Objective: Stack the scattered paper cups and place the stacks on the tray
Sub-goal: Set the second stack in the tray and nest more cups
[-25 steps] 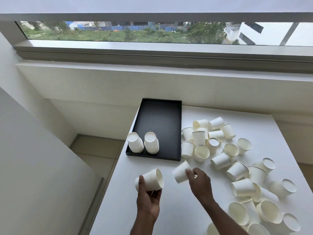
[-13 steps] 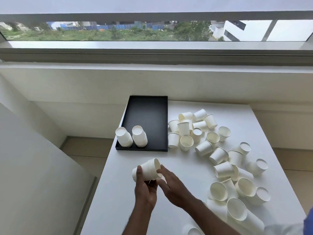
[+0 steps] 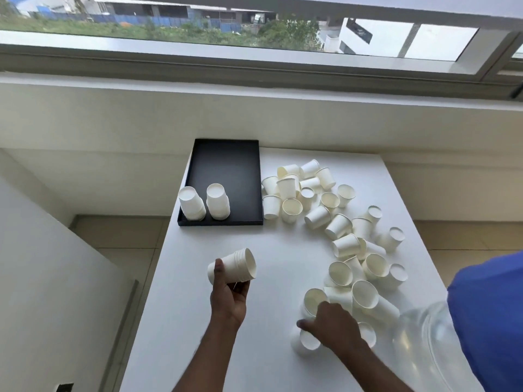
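Note:
My left hand [image 3: 229,298] holds a stack of white paper cups [image 3: 233,266] on its side above the table, mouth facing right. My right hand [image 3: 332,326] reaches down among loose cups at the near right, its fingers resting over one cup [image 3: 307,342] lying on its side. Whether it grips that cup I cannot tell. Several loose white cups [image 3: 319,215] lie scattered from the tray's right edge down to my right hand. The black tray [image 3: 226,165] sits at the table's far left, with two upside-down cup stacks [image 3: 218,202] at its near end.
The white table [image 3: 271,258] ends at a left edge with a drop to the tiled floor [image 3: 119,236]. A window ledge and wall run behind it. A blue sleeve [image 3: 489,321] and a clear plastic item [image 3: 421,340] fill the lower right corner.
My right hand left the stack in my left hand and moved down to the right, onto the loose cups. The cup it held earlier now sits in that stack. The view tilted.

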A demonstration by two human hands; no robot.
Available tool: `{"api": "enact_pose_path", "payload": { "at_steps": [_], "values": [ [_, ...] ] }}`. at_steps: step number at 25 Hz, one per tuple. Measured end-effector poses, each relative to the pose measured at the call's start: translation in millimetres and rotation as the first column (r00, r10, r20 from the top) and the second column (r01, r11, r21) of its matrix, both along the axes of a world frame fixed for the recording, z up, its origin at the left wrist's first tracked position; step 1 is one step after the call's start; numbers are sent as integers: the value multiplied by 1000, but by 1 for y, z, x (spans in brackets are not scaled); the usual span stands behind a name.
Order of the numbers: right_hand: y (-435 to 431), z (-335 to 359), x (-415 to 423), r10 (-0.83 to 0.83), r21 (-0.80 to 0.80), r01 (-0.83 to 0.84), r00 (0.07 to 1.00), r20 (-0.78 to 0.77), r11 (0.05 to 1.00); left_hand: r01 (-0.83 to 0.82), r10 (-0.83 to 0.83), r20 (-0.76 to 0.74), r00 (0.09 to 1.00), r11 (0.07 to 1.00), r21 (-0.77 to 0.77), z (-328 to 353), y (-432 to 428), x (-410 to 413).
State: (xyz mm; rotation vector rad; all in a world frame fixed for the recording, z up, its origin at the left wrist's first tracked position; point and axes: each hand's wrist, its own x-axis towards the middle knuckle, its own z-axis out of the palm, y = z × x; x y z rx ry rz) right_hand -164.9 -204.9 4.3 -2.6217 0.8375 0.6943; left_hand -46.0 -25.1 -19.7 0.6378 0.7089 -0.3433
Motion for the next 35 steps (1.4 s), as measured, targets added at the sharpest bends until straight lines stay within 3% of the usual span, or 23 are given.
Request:
{"api": "enact_pose_path", "payload": {
  "at_steps": [4,7,9,11,12,14,15,16,23,26,28,30,35],
  "values": [
    [51,-44,-30,-34,-160,27,999,-38,987,47,-48,-28,998,999,-15,-3,11,-12],
    [69,-58,-35,47,-215,-30,996,75,976,80,-79,-44,996,997,7,-6,22,-16],
    [73,-52,-27,21,-166,9,984,174,986,98,-97,-47,994,995,18,-7,27,-17],
    [73,-34,-8,-196,153,152,920,339,977,108,-108,-36,994,994,20,-4,32,-15],
    [73,-20,3,-371,356,223,823,430,908,109,-109,-29,994,994,19,-3,33,-13],
    [75,7,25,-683,671,264,538,494,693,112,-111,-19,994,994,16,0,32,-10],
    [76,18,35,-778,771,240,424,463,590,120,-120,-12,993,993,14,3,29,-9],
    [80,24,44,-816,813,218,373,442,540,129,-129,-7,992,992,7,5,25,-8],
    [78,25,64,-483,569,56,600,638,820,136,-133,51,990,989,-51,24,-3,4],
    [58,33,69,-493,571,42,558,668,820,141,-140,42,989,989,-36,28,-11,10],
    [45,37,75,-579,647,58,512,635,760,138,-137,31,990,990,-23,29,-22,11],
    [37,36,81,-582,671,34,531,615,740,146,-145,28,989,989,-23,31,-35,8],
    [13,39,96,-401,560,-74,622,672,825,119,-117,43,992,992,-39,40,-69,11]
  ]
}}
